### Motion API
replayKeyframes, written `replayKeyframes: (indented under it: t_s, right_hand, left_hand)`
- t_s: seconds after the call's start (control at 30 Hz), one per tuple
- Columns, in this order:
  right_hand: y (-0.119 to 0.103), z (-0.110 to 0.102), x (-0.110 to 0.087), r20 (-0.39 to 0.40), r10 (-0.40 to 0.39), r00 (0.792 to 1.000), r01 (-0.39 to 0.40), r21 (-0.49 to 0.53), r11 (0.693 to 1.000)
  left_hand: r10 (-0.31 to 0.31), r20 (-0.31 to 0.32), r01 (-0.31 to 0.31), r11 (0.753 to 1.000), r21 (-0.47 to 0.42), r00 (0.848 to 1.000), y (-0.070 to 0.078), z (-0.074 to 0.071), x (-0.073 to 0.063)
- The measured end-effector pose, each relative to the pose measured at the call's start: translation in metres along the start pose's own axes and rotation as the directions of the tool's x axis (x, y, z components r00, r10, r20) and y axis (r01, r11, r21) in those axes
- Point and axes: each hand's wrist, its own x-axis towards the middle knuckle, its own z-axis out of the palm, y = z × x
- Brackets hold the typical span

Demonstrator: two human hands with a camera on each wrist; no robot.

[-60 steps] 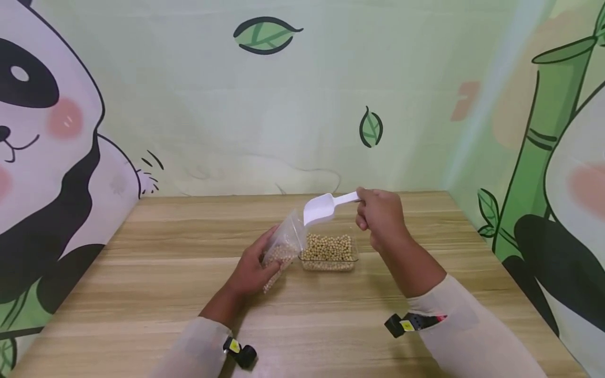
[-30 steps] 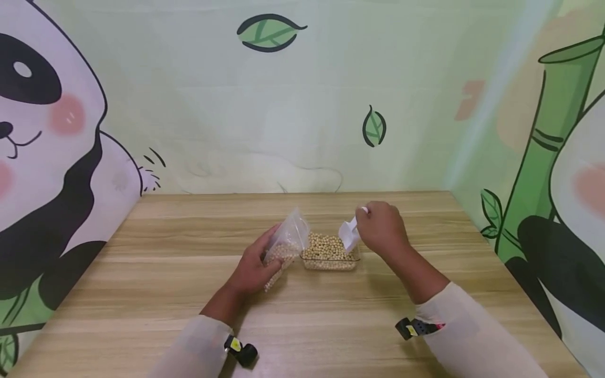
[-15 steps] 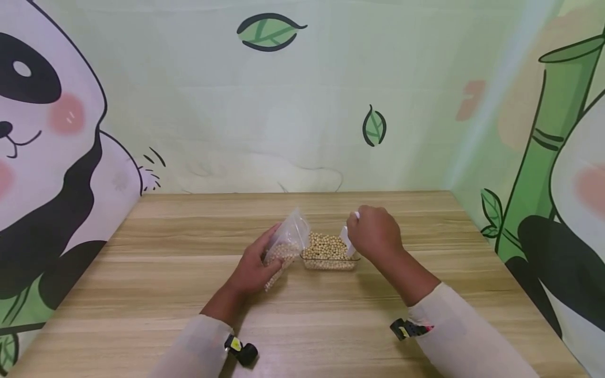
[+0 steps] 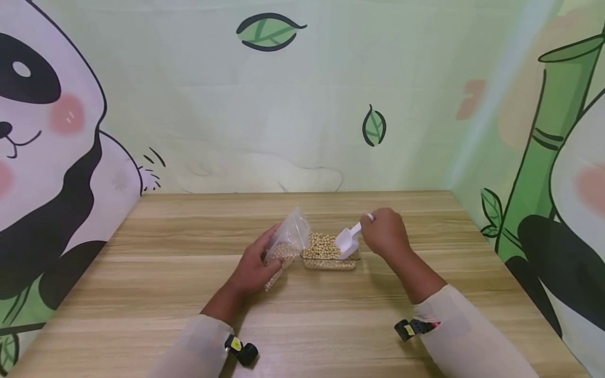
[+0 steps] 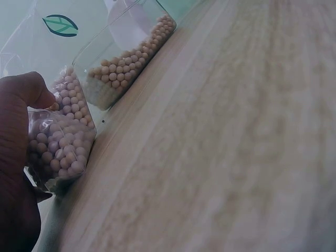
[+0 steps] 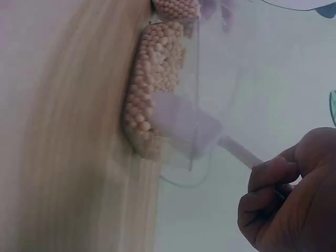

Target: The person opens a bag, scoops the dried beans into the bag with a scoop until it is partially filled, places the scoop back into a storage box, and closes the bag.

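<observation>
My left hand (image 4: 257,265) grips a clear plastic bag (image 4: 292,233), its lower part filled with round beige beans that look like soybeans. The bag leans to the right, its top edge near a clear rectangular container (image 4: 329,265). More of the same beans (image 4: 321,245) fill that container. My right hand (image 4: 385,231) holds a white scoop (image 4: 348,242) by its handle, fingers curled round it. The scoop's blade dips into the container's right end, among the beans, as the right wrist view also shows. In the left wrist view the thumb presses on the bag (image 5: 60,142).
A wood-grain table (image 4: 189,231) carries the container. Behind it stands a pale green wall (image 4: 203,105) printed with leaves, pandas and bamboo. Each sleeve has a small black camera (image 4: 243,353) strapped on.
The scoop has gone from the bag's mouth down into the container's right end. There it dug in steeply, then tilted back with the right hand moving right. The left hand and bag stay nearly still.
</observation>
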Motion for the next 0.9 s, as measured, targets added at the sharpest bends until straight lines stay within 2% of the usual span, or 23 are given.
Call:
replayKeyframes:
  t_s: [0.17,0.3,0.43,0.57,0.7,0.9]
  right_hand:
    - [0.012,0.004,-0.002,0.021,0.112,0.994,-0.113,0.142,0.983]
    - [0.022,0.009,-0.004,0.055,0.181,0.982,-0.189,0.296,0.936]
    - [0.027,0.014,-0.006,0.087,0.241,0.967,-0.254,0.450,0.856]
    - [0.030,0.017,-0.007,0.122,0.314,0.941,-0.325,0.580,0.747]
    - [0.032,0.019,-0.008,0.170,0.345,0.923,-0.369,0.647,0.667]
    - [0.035,0.022,-0.010,0.253,0.343,0.905,-0.415,0.703,0.577]
  left_hand:
    - [-0.003,0.001,0.003,1.000,-0.002,1.000,0.001,0.000,0.000]
    - [-0.007,0.002,0.007,1.000,-0.006,1.000,0.001,0.000,0.000]
    - [-0.013,0.004,0.013,1.000,-0.009,1.000,0.001,0.000,0.000]
    - [-0.016,0.008,0.016,1.000,-0.009,1.000,0.000,0.000,0.000]
    - [-0.013,0.005,0.013,1.000,-0.006,1.000,0.000,-0.001,0.000]
    - [-0.007,0.004,0.007,1.000,0.001,1.000,-0.001,-0.001,0.000]
